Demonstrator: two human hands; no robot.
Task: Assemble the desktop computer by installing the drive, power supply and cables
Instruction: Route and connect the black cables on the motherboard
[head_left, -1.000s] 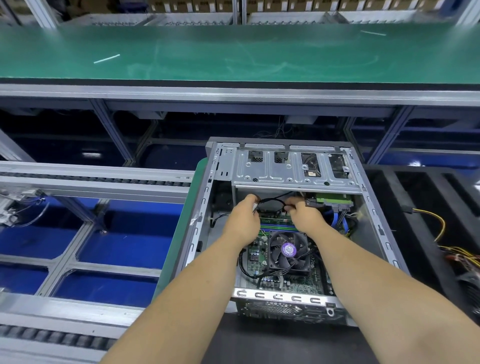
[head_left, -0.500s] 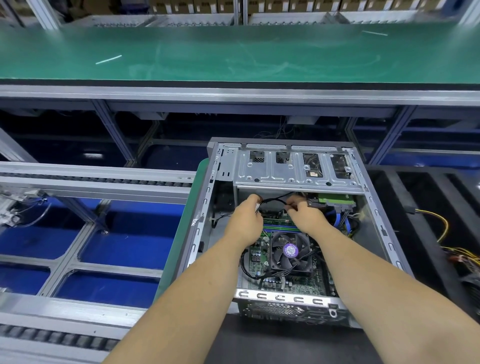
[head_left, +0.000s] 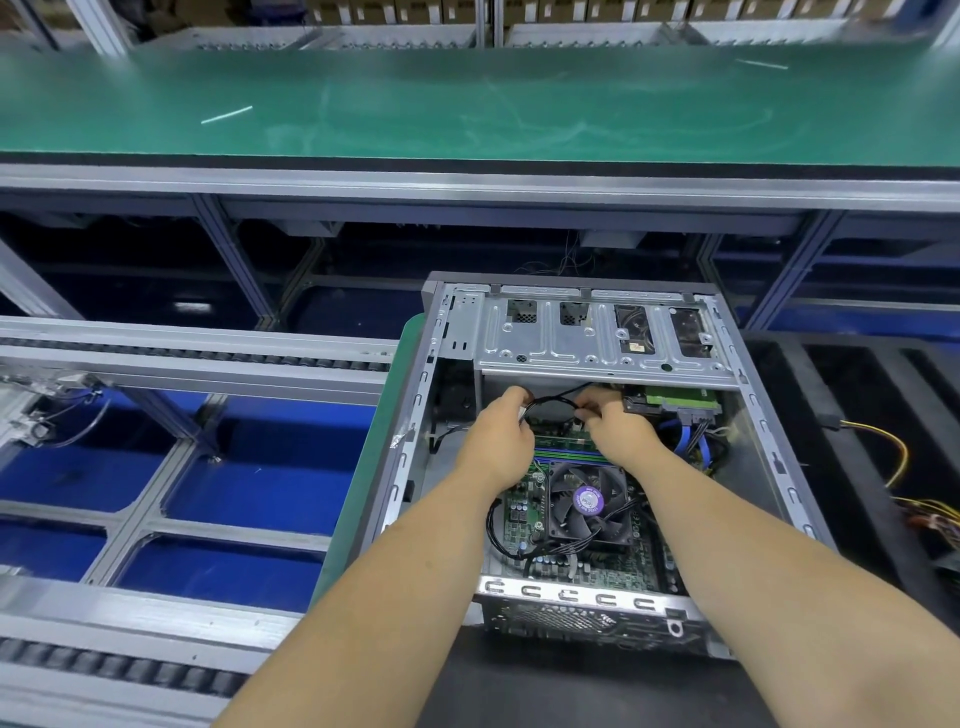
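Head view: a thin black cable is held between two hands inside an open computer case

Head view: the case is seen lying open on its side, with its metal drive cage at the far end and the motherboard exposed below. Both hands are reached in just under the cage; the left hand is curled with its fingers pinched on one end of the cable, and the right hand is curled with its fingers pinched on the other end, so that the cable arches between them. A CPU fan with a purple label is seen on the motherboard just near of the hands. A green-topped drive is seated under the cage at the right, with blue cables hanging beside it. Yellow wires are seen on a black foam tray right of the case
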